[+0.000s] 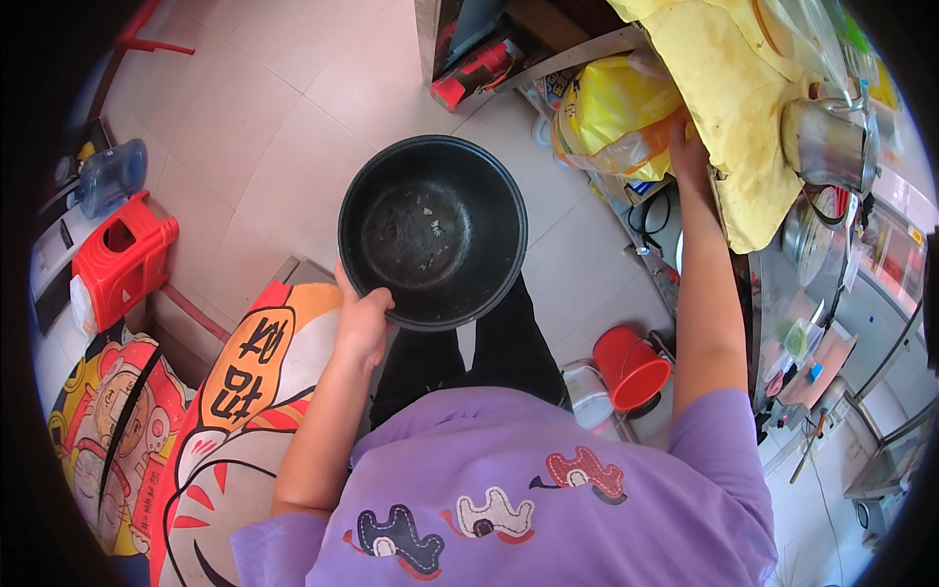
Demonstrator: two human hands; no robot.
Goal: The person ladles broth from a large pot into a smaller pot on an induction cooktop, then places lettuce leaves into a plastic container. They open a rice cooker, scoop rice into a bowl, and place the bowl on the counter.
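My left hand point(363, 319) grips the near rim of a round black cooking pot point(433, 231), thumb over the edge. Inside the pot lie a few small pale bits. Its mouth faces up, above the floor and in front of my legs. My right hand point(688, 147) reaches out at the upper right, beside a yellow plastic bag point(620, 103) on a low shelf under the counter. Its fingers are partly hidden by the bag and the edge of a yellow sheet point(733, 147), so whether they hold anything does not show.
A metal pitcher point(829, 143) stands on the counter at the right. Below it, a red bucket point(632, 367) sits on the floor beside a whitish container point(589, 400). Left are a red plastic stool point(125, 257), a large water bottle point(114, 178) and a printed cat-patterned cover point(242, 455).
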